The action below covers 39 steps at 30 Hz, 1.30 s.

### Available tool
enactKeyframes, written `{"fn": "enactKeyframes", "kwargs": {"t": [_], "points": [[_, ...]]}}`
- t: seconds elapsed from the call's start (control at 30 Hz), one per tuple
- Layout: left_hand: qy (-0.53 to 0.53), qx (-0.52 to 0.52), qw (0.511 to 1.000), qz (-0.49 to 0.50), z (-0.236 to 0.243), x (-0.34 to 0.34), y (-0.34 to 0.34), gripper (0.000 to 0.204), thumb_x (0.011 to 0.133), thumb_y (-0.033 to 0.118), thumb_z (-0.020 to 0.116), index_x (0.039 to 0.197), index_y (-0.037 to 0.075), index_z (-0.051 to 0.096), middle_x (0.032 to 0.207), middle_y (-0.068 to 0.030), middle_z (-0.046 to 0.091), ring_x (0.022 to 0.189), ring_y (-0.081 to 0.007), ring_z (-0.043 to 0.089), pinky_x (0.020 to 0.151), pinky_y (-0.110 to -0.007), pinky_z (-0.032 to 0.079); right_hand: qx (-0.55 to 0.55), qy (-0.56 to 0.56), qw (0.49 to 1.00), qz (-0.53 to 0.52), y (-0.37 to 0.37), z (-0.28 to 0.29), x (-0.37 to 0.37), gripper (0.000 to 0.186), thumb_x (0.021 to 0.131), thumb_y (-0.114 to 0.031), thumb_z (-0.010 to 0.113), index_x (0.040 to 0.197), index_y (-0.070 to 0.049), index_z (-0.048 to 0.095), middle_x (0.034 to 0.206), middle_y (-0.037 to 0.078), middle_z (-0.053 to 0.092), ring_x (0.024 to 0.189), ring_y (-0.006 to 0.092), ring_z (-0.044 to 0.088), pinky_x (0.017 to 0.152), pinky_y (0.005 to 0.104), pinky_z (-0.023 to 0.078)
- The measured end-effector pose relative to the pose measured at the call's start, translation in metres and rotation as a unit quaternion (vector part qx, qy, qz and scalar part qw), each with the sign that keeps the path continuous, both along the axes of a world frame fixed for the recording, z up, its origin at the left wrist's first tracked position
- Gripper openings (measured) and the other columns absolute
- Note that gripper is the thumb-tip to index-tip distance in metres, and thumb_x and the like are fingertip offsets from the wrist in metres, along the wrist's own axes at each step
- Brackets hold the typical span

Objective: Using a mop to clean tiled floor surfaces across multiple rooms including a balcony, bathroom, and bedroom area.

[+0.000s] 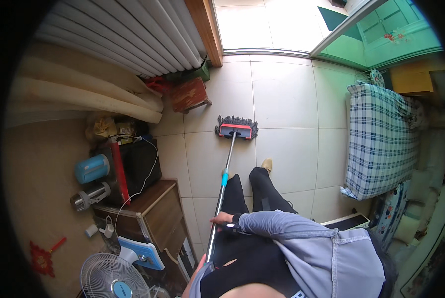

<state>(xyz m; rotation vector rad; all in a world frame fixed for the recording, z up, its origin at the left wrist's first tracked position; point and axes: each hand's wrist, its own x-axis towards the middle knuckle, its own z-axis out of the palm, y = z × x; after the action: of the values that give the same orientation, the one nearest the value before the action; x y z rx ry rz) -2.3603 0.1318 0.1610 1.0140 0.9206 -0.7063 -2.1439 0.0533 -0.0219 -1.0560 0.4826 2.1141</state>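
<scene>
One jacket (352, 253), pale grey, long-sleeved, with stitched seams (334, 248); one top (260, 256), black, bearing partly visible white lettering (298, 294); trousers (269, 191), black; shoe (267, 165), tan; wristband (238, 228), dark, with small pale panel (230, 225), worn at the right hand (223, 218).

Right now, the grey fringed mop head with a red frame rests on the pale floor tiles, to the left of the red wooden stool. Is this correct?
Only the side is wrong: in the head view, the mop head is to the right of the red wooden stool. It does rest on the tiles.
</scene>
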Motion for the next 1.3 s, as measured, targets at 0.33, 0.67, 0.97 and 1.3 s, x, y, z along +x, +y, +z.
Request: {"fn": "enactKeyframes", "kwargs": {"t": [0.33, 0.67, 0.97, 1.3], "points": [[0.017, -0.106, 0.958, 0.264, -0.051, 0.288, -0.078, 0.062, 0.09, 0.014, 0.044, 0.138, 0.034, 0.012, 0.061, -0.0016, 0.041, 0.037, -0.0076, 0.032, 0.032, -0.019, 0.026, 0.017, -0.37, 0.912, -0.176, -0.012, -0.103, 0.216, 0.027, 0.079, -0.015, 0.049, 0.072, 0.012, 0.05, 0.06, 0.018, 0.057, 0.052, 0.0286, 0.061, 0.046, 0.0372, 0.05], [0.019, -0.137, 0.956, 0.259, -0.08, 0.325, -0.13, 0.055, 0.091, 0.017, 0.04, 0.135, 0.039, 0.015, 0.06, 0.0008, 0.032, 0.041, -0.0065, 0.029, 0.034, -0.019, 0.024, -0.025, -0.383, 0.912, -0.142, -0.062, -0.059, 0.246, 0.031, 0.082, -0.017, 0.046, 0.065, 0.007, 0.053, 0.056, 0.015, 0.058, 0.05, 0.0236, 0.062, 0.046, 0.0333, 0.049], [0.045, -0.162, 0.955, 0.246, -0.044, 0.12, -0.102, 0.062, 0.089, 0.011, 0.043, 0.137, 0.035, 0.012, 0.061, -0.0035, 0.038, 0.04, -0.0079, 0.031, 0.034, -0.02, 0.026, -0.037, -0.324, 0.938, -0.121, -0.064, -0.029, 0.044, 0.028, 0.082, -0.016, 0.045, 0.071, 0.009, 0.052, 0.06, 0.016, 0.059, 0.053, 0.027, 0.063, 0.046, 0.0351, 0.049], [0.021, -0.164, 0.91, 0.379, -0.006, -0.057, -0.081, 0.062, 0.089, 0.008, 0.044, 0.138, 0.031, 0.013, 0.059, -0.0038, 0.038, 0.041, -0.0085, 0.033, 0.035, -0.02, 0.027, 0.035, -0.257, 0.966, 0.014, -0.013, -0.004, -0.122, 0.029, 0.083, -0.014, 0.044, 0.073, 0.012, 0.05, 0.066, 0.016, 0.06, 0.058, 0.026, 0.063, 0.05, 0.0344, 0.052]]}}
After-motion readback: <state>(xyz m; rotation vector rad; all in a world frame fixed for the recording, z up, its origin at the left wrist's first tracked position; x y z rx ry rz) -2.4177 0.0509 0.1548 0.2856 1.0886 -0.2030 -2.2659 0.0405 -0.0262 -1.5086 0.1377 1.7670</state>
